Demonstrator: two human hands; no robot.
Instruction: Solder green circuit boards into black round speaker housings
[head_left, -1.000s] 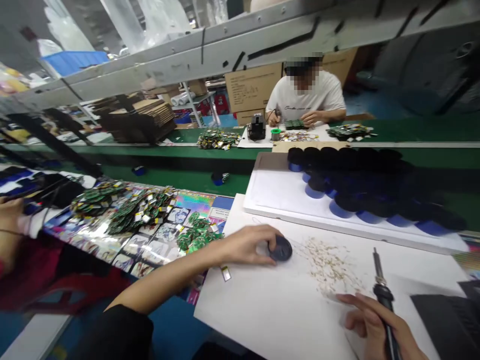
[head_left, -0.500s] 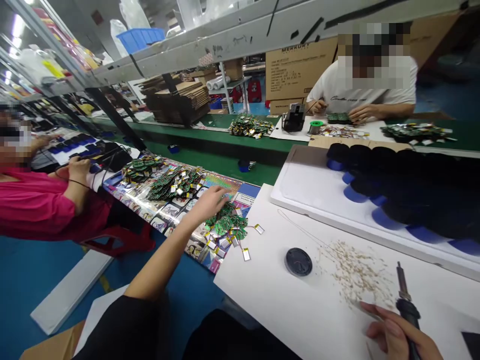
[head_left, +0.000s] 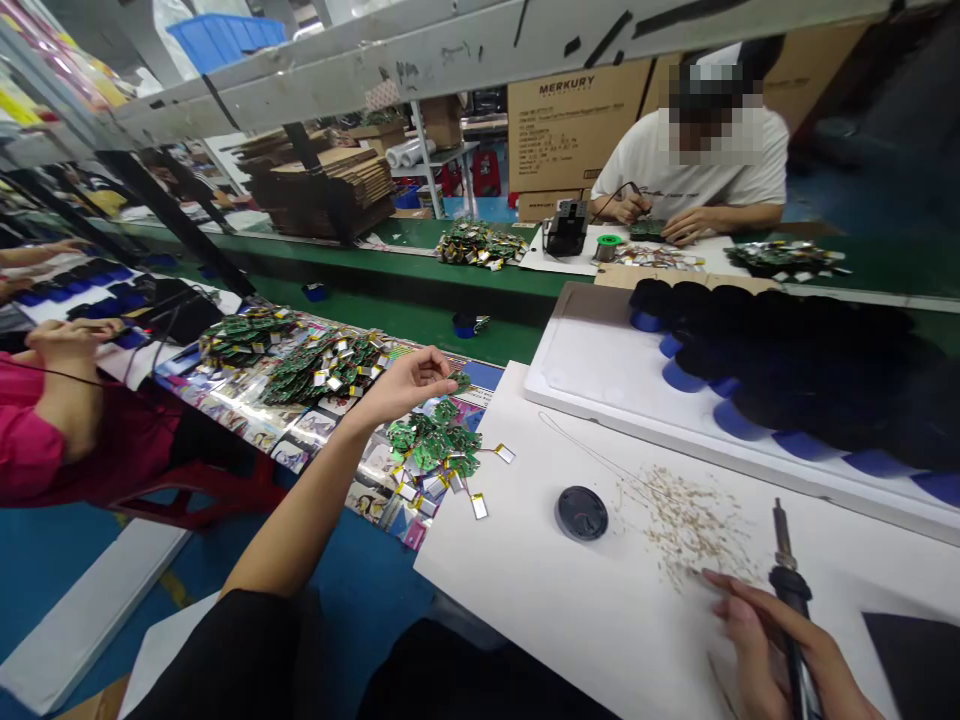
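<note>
My left hand point(head_left: 417, 384) pinches a small green circuit board point(head_left: 462, 380) between thumb and fingertips. It hovers over a loose heap of green circuit boards point(head_left: 431, 440) with silver battery cells wired to them; two cells rest on the white board point(head_left: 502, 580). At the lower right, my right hand point(head_left: 787, 640) holds a soldering iron point(head_left: 791, 590), its tip pointing up and away from me. The index finger stretches toward scattered tan bits point(head_left: 690, 525). A thin object shows below that hand, too unclear to name. Between my hands lies a round black part point(head_left: 581, 513).
Black-and-blue round housings point(head_left: 739, 420) stand in rows on a white foam tray point(head_left: 570, 370). More board piles point(head_left: 330, 365) lie to the left. A co-worker in white point(head_left: 697, 180) works across the green bench; a co-worker in pink point(head_left: 52, 420) sits left. A metal beam point(head_left: 450, 65) runs overhead.
My left hand has lifted off the heap with a circuit board in its fingers. My right hand keeps hold of the soldering iron. The camera view has shifted slightly right.
</note>
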